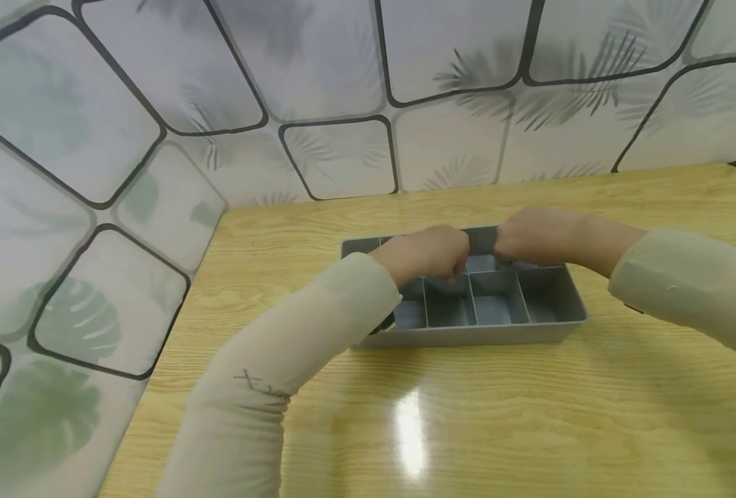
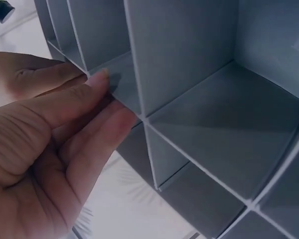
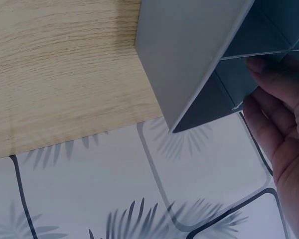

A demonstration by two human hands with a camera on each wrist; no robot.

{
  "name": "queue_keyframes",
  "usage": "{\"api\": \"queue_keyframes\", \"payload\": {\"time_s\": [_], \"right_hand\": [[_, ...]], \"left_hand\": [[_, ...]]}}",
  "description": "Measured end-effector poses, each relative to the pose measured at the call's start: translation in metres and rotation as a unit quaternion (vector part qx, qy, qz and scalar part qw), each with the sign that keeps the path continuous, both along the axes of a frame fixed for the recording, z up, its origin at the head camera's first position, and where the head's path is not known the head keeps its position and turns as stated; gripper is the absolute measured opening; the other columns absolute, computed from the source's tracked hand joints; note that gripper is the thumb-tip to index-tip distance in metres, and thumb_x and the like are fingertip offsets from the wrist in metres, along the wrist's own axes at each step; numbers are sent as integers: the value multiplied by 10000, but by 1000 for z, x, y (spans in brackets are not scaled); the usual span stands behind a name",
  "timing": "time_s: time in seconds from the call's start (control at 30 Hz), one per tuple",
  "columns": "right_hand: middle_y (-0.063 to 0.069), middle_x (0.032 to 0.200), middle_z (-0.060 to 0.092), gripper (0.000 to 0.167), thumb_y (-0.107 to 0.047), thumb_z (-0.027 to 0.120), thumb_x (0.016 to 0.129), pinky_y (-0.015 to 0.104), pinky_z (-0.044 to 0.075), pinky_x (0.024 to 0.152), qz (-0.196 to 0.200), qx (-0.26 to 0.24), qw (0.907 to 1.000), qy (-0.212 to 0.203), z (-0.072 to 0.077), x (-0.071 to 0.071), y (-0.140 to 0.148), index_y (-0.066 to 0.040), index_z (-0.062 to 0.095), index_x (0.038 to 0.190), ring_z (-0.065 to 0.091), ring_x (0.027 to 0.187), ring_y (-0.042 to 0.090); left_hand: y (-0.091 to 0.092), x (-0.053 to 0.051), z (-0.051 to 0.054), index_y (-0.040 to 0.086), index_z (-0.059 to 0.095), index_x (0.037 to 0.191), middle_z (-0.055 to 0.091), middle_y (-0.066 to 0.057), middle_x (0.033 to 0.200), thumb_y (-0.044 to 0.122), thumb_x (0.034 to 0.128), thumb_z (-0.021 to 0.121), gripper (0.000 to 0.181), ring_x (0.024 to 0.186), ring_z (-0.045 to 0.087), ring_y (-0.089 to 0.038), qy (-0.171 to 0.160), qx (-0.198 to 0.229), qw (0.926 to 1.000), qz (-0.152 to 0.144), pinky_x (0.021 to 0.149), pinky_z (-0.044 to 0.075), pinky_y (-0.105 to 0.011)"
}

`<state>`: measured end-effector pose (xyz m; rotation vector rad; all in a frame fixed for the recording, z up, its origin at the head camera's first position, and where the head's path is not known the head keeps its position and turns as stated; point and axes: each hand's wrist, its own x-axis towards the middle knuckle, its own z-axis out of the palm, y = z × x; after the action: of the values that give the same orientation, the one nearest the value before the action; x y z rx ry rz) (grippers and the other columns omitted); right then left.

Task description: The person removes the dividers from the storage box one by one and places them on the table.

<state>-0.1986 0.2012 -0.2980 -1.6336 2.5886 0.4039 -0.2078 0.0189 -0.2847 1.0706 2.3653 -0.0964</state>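
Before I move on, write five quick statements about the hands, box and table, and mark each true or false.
1. The gray box stands on the wooden table. True.
2. The left hand pinches the box's lengthwise divider. True.
3. The right hand lies flat on the table. False: it is at the box, fingers curled.
4. The box stands upside down. False: its compartments open upward.
5. Of the two hands, the right is nearer the box's right end. True.

gray tray (image 1: 467, 337) partly hidden behind left sleeve (image 1: 268, 360), right sleeve (image 1: 692, 287) cut off at edge
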Motion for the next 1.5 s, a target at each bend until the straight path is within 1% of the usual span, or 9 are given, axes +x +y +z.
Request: {"api": "queue_keyframes", "payload": {"time_s": [0.2,0.33,0.47,0.6,0.77,1.03,1.2,1.37,1.5], "right_hand": [[-46,570,378,319,40,625,773,254,322,474,-160,133,9997,-106,0,1,-1,-153,474,569,276,544,99],[-35,572,403,299,25,632,774,263,341,477,-1,257,9996,113,-1,2,-1,-146,486,576,294,539,104],[-22,569,434,277,10,643,771,276,357,477,210,351,9985,364,-3,3,-1,-141,503,585,317,529,110],[-17,568,450,268,13,650,771,272,357,471,279,426,9978,430,-5,3,-1,-138,518,592,330,522,110],[-14,583,482,252,-1,669,773,271,372,473,289,506,9972,459,-5,3,-1,-139,541,605,363,524,109],[-14,592,499,256,-9,675,765,278,396,480,459,584,9950,669,-4,3,-1,-140,531,599,395,530,114],[-9,594,521,256,-12,682,765,294,414,482,577,482,9950,664,-4,2,0,-144,540,598,437,531,130],[-5,612,531,237,-17,679,773,308,427,495,507,569,9956,548,-3,2,0,-143,555,615,462,544,143],[-6,623,537,227,-23,678,773,312,435,497,558,642,9945,608,-3,2,1,-144,553,627,475,553,146]], "left_hand": [[1,-1,-3,119,681,1065,667,18,1061,95,885,655,184,963,605,-114,21,54,10000,63,805,517,-212],[1,0,-4,108,690,1053,681,27,966,79,915,606,164,893,599,-103,31,70,9999,111,760,517,-208],[2,1,-5,115,684,1042,674,33,961,76,916,603,155,908,594,-106,124,11,9999,117,793,513,-224],[2,2,-8,120,683,1019,671,29,970,90,909,613,133,908,600,-110,240,6,9997,88,814,514,-238],[4,1,-11,123,692,998,681,32,947,106,916,608,119,875,611,-101,285,24,9995,109,792,522,-240],[5,0,-12,111,687,986,669,14,1018,112,910,622,100,904,610,-109,332,-37,9994,-28,809,518,-225],[6,0,-11,98,693,933,684,10,967,82,920,600,96,815,588,-100,383,20,9991,-165,758,523,-215],[5,0,-10,89,701,858,690,6,867,65,938,543,178,690,498,-103,393,89,9989,-236,684,500,-217],[5,1,-9,96,706,877,687,11,884,81,935,562,156,704,498,-103,371,65,9991,-187,705,509,-218]]}}
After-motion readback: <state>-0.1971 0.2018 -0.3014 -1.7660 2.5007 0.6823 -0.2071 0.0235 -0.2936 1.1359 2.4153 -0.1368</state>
